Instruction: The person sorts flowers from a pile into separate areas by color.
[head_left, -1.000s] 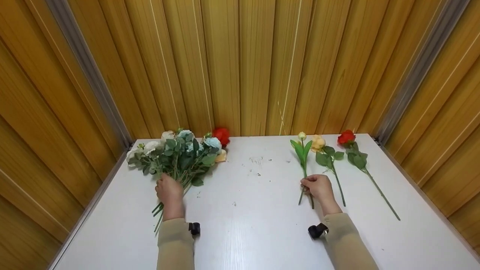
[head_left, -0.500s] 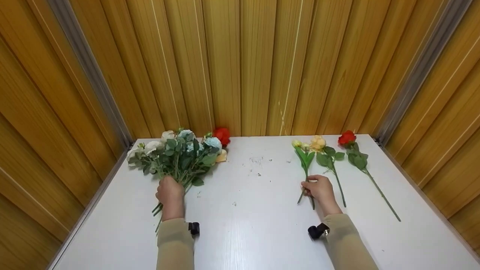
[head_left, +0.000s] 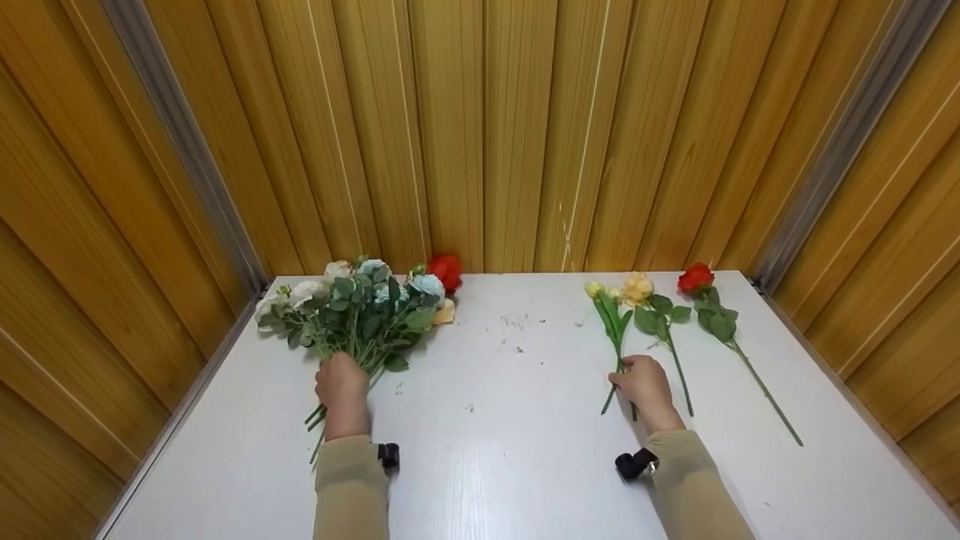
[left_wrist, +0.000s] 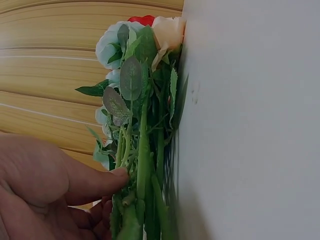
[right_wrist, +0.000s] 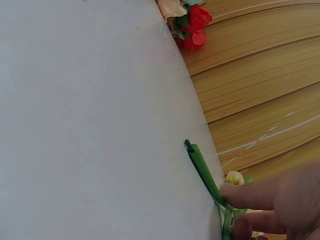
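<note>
On the left of the head view, my left hand grips the stems of a leafy bunch of flowers with white, pale blue, red and peach blooms. Its thumb presses against the green stems in the left wrist view; the other fingers are partly hidden behind them. On the right, my right hand pinches the crossed stems of two pale yellow tulips, which lie low over the white table. One tulip bud shows beyond the thumb in the right wrist view.
Right of the tulips lie a peach rose and a red rose, each on a long leafy stem. Small bits of debris dot the white table. Wood-patterned walls enclose its back and sides.
The tulip heads have tipped to the left and lower, and their buds have spread apart. My right hand has shifted slightly right and toward me. The left hand stays on the bunch.
</note>
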